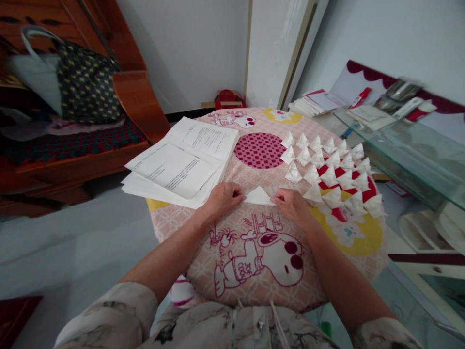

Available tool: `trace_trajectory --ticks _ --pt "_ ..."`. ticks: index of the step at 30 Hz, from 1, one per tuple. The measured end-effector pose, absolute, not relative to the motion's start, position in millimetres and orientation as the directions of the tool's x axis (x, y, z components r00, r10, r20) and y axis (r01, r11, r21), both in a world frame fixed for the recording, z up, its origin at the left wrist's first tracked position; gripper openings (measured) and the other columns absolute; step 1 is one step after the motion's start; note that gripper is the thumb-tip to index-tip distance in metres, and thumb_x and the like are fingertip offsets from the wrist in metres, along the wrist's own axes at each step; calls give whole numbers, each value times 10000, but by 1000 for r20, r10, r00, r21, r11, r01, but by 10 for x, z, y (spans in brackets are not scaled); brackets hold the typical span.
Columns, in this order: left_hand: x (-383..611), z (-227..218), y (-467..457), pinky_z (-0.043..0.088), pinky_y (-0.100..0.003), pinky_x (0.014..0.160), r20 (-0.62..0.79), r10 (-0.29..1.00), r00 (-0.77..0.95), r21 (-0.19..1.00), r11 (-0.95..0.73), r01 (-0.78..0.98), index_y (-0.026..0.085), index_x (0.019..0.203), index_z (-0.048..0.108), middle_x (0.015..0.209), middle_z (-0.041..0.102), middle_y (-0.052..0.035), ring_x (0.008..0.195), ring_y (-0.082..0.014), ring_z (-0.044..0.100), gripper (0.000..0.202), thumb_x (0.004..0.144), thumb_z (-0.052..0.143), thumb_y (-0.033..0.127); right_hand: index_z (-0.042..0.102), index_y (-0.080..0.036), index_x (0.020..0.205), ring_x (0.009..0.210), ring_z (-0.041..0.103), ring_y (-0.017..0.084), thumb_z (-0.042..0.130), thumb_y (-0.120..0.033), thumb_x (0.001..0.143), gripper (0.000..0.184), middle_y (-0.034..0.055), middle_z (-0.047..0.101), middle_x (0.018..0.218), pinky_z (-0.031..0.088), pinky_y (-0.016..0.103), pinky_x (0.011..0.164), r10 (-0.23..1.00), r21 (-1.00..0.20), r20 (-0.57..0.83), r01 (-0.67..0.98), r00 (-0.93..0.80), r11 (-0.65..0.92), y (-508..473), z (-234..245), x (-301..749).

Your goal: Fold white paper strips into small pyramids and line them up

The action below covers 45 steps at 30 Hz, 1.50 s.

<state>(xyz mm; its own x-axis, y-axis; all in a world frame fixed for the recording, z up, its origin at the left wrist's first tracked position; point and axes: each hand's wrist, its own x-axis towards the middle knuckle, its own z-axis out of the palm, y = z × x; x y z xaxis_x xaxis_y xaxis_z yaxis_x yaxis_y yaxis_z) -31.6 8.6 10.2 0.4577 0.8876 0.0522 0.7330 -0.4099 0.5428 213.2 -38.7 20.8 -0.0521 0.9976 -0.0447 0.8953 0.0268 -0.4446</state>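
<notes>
A small white folded paper triangle [258, 196] lies on a round table covered with a pink cartoon-dog cloth [254, 261]. My left hand [222, 198] presses on its left corner with fingers curled down. On the triangle's right corner rests my right hand [292, 203], its fingers bent and pinched onto the paper. Both hands hold the same piece flat against the cloth.
Several folded white paper triangles [329, 170] sit in rows at the right of the table. A stack of printed sheets [181, 162] lies at the left, overhanging the edge. A glass shelf [410, 145] stands to the right, a wooden bench with bags [61, 87] to the left.
</notes>
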Motion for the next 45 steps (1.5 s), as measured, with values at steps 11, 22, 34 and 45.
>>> trace_trajectory --ticks 11,22,34,45 --pt "-294 136 83 393 -269 650 -10 907 420 484 -363 796 161 745 709 765 689 -42 695 -151 578 189 833 678 326 624 -206 739 644 525 166 608 -261 912 182 21 629 677 274 292 625 997 -349 -5 934 -80 73 -459 166 2106" --pt "-289 123 90 407 -272 675 -24 908 418 456 -363 813 160 782 729 802 706 -52 732 -164 602 197 847 693 342 602 -199 704 622 503 165 591 -253 904 208 22 616 650 250 285 600 992 -346 50 929 -119 129 -511 154 2120" --pt "-291 97 96 414 -260 672 -10 910 415 443 -368 818 172 777 722 793 704 -40 735 -153 601 180 844 693 336 589 -204 708 623 501 171 564 -269 907 211 23 611 649 265 287 612 991 -352 52 926 -124 134 -515 128 2130" --pt "-278 116 115 431 -283 698 -34 903 428 416 -377 828 165 764 707 808 696 -60 764 -179 611 200 867 673 333 597 -207 714 630 507 179 563 -267 906 205 30 620 656 261 289 610 993 -355 39 927 -114 121 -517 152 2120"
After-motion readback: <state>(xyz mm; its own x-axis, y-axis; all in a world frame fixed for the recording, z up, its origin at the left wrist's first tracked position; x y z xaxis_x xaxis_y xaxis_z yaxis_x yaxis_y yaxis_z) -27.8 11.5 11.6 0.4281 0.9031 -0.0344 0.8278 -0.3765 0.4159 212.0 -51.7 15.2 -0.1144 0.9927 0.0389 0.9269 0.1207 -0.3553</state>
